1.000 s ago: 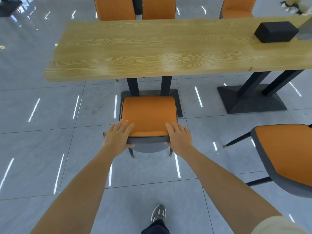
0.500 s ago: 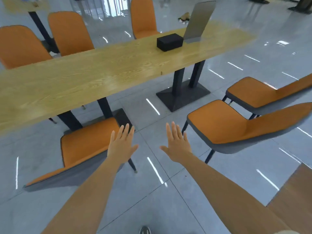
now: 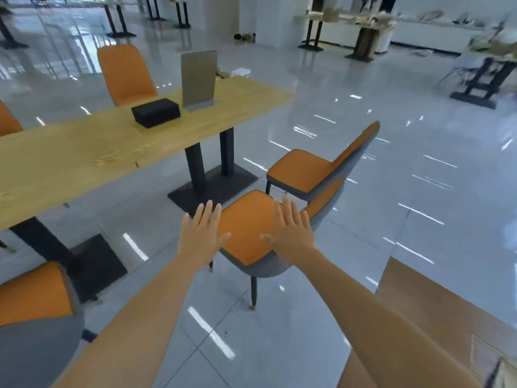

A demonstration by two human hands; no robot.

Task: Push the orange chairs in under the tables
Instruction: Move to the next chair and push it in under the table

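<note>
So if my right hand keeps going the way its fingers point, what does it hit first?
Probably the nearer orange chair: the open right hand points at its backrest, though depth is unclear.

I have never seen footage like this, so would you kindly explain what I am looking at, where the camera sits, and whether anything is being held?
There is no machine here. A person wears one wide-angle camera on the head, looking forward and down. The left hand and right hand are bare, open and hold nothing; they reach toward the near chair. A second chair stands just beyond it, both out from the table. On the table are a black box and an upright grey stand.
</note>
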